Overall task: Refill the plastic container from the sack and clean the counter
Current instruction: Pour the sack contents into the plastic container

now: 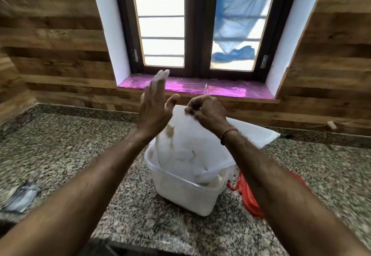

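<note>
Looking through the head camera, I see my right hand [204, 111] pinching the top edge of the white sack [190, 143] at frame centre, its lower end hanging into the clear plastic container [180, 191] on the speckled bench [60, 145]. My left hand [154, 109] is flat and released beside the sack, fingertips dusted white. A red lid [247, 195] lies just right of the container.

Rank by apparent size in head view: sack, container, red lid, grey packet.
1. sack
2. container, close to the sack; overlap makes this unsure
3. red lid, partly hidden by the right arm
4. grey packet
</note>
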Demonstrator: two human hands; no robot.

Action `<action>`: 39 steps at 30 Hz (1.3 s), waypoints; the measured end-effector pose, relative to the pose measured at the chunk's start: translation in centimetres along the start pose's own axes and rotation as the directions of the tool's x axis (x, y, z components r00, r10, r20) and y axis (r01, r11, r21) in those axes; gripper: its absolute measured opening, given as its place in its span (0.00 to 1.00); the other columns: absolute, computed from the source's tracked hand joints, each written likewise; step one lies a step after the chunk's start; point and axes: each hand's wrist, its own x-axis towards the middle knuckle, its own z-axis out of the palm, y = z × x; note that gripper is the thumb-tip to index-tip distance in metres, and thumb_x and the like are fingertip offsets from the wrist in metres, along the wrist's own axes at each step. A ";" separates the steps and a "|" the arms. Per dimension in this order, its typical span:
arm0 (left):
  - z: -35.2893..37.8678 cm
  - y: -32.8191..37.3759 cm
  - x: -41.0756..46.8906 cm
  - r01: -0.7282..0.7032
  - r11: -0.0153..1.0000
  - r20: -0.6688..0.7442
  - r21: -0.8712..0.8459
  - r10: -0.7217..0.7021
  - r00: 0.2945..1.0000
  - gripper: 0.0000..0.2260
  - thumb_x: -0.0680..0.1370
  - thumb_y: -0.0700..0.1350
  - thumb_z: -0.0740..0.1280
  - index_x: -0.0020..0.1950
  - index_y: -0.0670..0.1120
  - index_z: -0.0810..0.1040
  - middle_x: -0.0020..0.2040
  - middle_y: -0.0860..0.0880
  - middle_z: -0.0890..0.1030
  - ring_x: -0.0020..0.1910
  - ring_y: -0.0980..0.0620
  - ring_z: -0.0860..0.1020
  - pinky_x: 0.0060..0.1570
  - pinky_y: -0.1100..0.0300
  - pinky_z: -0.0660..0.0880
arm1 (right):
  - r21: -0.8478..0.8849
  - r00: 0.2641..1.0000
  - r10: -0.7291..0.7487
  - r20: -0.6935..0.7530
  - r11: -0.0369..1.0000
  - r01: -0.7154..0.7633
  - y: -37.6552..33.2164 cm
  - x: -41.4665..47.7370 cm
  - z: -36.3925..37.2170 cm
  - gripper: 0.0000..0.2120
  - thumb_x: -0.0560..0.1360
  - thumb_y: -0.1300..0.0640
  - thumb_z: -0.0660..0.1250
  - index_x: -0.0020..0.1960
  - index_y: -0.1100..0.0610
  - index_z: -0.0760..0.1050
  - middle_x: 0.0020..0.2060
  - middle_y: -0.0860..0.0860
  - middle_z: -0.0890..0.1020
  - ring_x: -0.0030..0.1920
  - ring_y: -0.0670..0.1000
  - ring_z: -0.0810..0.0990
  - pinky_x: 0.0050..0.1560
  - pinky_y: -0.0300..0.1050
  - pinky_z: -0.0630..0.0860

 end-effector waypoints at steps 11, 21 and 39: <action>-0.2 -1.3 -3.1 -0.233 0.920 0.356 0.314 0.113 0.928 0.24 0.80 0.55 0.67 0.74 0.50 0.71 0.70 0.47 0.77 0.68 0.44 0.77 0.61 0.49 0.72 | -0.125 0.997 0.015 0.071 0.992 -0.006 0.0 -0.5 1.3 0.10 0.73 0.63 0.72 0.42 0.48 0.85 0.40 0.42 0.84 0.44 0.45 0.81 0.43 0.42 0.75; -0.6 -2.7 -3.9 -0.092 0.954 0.227 0.286 0.026 0.973 0.43 0.71 0.53 0.78 0.81 0.50 0.60 0.79 0.44 0.63 0.72 0.40 0.70 0.62 0.40 0.73 | -0.161 0.996 -0.086 -0.019 0.983 0.082 0.1 -0.6 1.5 0.06 0.75 0.61 0.73 0.44 0.50 0.85 0.40 0.44 0.85 0.39 0.43 0.76 0.33 0.34 0.62; 1.0 -6.3 -2.2 0.665 0.256 0.555 -0.702 -0.389 0.735 0.21 0.72 0.40 0.78 0.61 0.32 0.79 0.50 0.40 0.86 0.43 0.46 0.85 0.43 0.53 0.82 | -0.263 0.984 0.048 0.171 0.965 -0.001 0.6 0.6 -1.4 0.18 0.71 0.45 0.77 0.58 0.48 0.80 0.50 0.47 0.82 0.50 0.50 0.79 0.50 0.45 0.73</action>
